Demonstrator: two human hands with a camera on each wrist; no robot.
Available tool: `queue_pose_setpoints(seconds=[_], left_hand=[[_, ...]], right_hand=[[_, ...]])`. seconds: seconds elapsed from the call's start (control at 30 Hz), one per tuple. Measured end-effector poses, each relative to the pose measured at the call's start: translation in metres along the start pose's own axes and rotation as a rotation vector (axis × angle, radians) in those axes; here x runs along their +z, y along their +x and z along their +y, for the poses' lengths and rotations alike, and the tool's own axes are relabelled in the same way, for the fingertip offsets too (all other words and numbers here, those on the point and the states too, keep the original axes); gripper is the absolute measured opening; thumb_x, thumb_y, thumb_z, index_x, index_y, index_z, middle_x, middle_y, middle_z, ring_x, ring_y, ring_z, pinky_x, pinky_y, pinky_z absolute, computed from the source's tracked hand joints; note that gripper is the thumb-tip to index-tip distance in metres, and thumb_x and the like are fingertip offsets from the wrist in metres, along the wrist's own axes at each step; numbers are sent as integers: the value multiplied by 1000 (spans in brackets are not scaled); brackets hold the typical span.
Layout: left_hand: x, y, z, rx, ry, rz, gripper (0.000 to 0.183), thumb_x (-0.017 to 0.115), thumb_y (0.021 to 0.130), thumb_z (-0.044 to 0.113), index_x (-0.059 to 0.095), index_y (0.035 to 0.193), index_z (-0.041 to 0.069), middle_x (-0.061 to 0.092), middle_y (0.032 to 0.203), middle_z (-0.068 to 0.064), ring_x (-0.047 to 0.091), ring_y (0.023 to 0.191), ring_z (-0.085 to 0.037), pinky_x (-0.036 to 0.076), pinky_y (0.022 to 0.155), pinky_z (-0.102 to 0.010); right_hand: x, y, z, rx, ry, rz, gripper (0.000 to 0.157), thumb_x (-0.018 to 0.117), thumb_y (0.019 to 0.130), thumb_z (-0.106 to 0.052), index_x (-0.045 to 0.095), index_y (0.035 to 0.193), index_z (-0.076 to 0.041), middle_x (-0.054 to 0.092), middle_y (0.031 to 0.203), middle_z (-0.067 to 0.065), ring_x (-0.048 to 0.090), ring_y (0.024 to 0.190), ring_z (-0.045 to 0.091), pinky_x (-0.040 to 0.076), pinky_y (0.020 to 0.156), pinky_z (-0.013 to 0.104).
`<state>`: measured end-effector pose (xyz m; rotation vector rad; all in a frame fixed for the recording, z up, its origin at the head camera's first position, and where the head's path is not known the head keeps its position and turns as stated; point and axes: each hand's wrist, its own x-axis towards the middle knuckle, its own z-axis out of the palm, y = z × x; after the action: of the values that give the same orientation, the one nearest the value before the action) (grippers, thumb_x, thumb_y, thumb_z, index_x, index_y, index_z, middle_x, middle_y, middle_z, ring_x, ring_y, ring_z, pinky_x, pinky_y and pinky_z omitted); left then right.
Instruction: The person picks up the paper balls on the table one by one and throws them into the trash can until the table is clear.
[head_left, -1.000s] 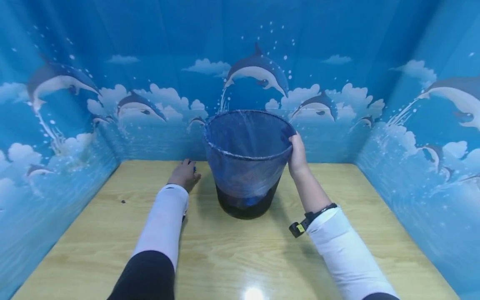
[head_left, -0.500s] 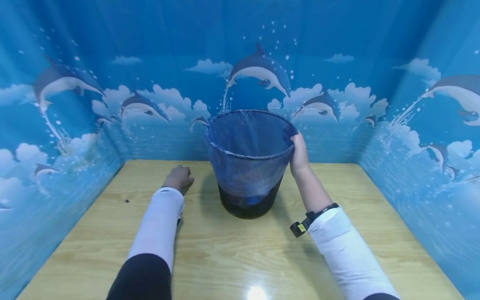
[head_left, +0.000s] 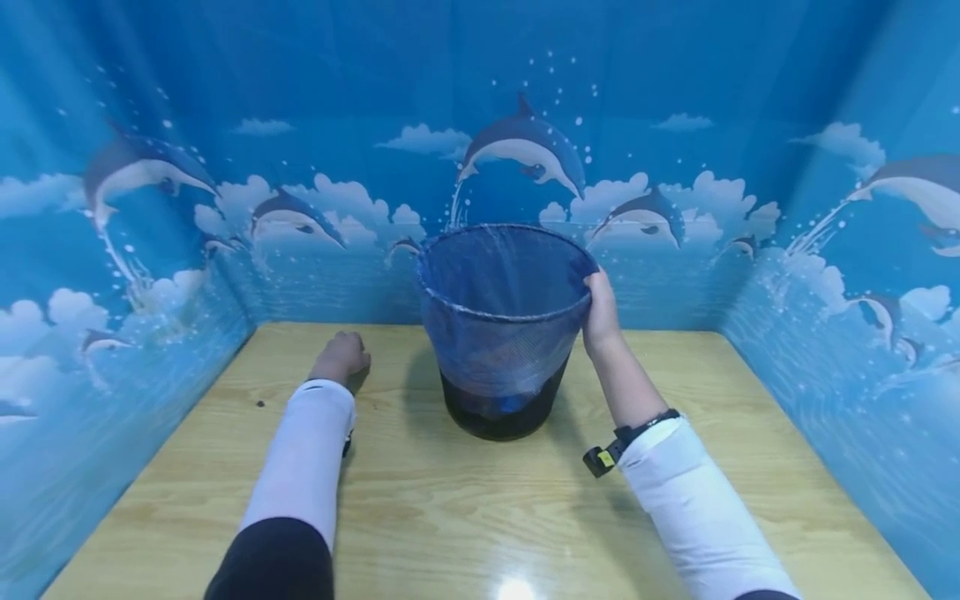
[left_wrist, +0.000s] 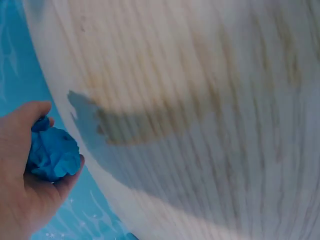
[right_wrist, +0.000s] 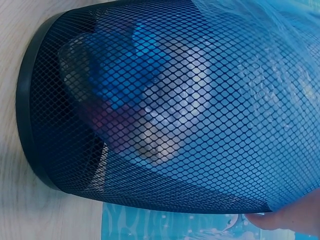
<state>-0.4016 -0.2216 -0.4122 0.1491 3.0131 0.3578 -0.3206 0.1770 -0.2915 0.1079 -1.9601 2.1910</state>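
Note:
A black mesh wastebasket [head_left: 495, 358] with a thin bluish plastic liner stands upright on the wooden table. My right hand [head_left: 602, 315] grips its rim on the right side, with the thumb at the edge of the mesh in the right wrist view. To the left of the basket, my left hand [head_left: 341, 357] is low over the table near its back edge. Its fingers are curled round a crumpled blue paper ball [left_wrist: 55, 155], which the back of the hand hides in the head view. Through the mesh I see crumpled blue [right_wrist: 122, 70] and whitish [right_wrist: 180, 95] pieces inside.
A small dark speck [head_left: 260, 403] lies on the tabletop [head_left: 450, 517] at left. Blue curtains [head_left: 360, 100] printed with dolphins enclose the back and both sides of the table. A strap with a small black device [head_left: 600, 460] is on my right wrist.
My left hand has moved left, away from the basket; the blue paper that showed at its fingers is now hidden in the head view. My right hand keeps its grip on the rim.

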Motion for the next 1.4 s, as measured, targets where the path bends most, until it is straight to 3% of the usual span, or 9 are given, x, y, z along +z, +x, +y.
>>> queue_pose_setpoints(seconds=[0.2,0.4,0.63,0.83,1.0,1.4], left_hand=[[-13,1,2,-26,-88,115,36,48,94,15,53,118,-12,51,120,-34,51,114,-47,43,96,-54],[-36,3,19,-91,-321,163,43,46,99,21,44,128,-10,45,129,-32,46,119,-45,42,97,-53],[-60,0,52,-103,-620,338,41,47,100,29,45,128,-1,47,125,-24,51,104,-34,45,83,-45],[-86,-11,73,-25,-673,515,37,50,99,31,49,121,1,47,124,-21,47,102,-30,42,80,-40],[-110,-23,86,89,-682,594,37,51,98,32,51,118,1,49,122,-20,48,104,-31,43,84,-43],[-148,-52,120,313,-680,648,39,54,97,35,52,118,3,50,125,-16,48,110,-29,43,93,-43]], right_hand=[[0,-2,0,2,-8,8,66,24,92,-21,10,155,-8,12,162,6,13,148,22,13,120,41],[1,-2,0,-13,-13,15,66,24,91,-20,11,155,-7,13,162,7,13,148,23,13,120,40],[0,-3,1,6,-13,12,66,24,92,-21,9,155,-8,12,162,6,14,148,23,13,120,41],[1,-2,-1,-2,-19,0,66,24,92,-22,11,155,-8,14,161,6,14,148,23,13,120,42],[0,-1,-2,-5,-16,-2,65,23,93,-22,10,156,-9,12,162,5,12,149,23,12,120,42],[-1,-2,-2,1,-29,-1,65,23,93,-23,10,156,-11,11,162,4,11,149,22,12,120,42]])
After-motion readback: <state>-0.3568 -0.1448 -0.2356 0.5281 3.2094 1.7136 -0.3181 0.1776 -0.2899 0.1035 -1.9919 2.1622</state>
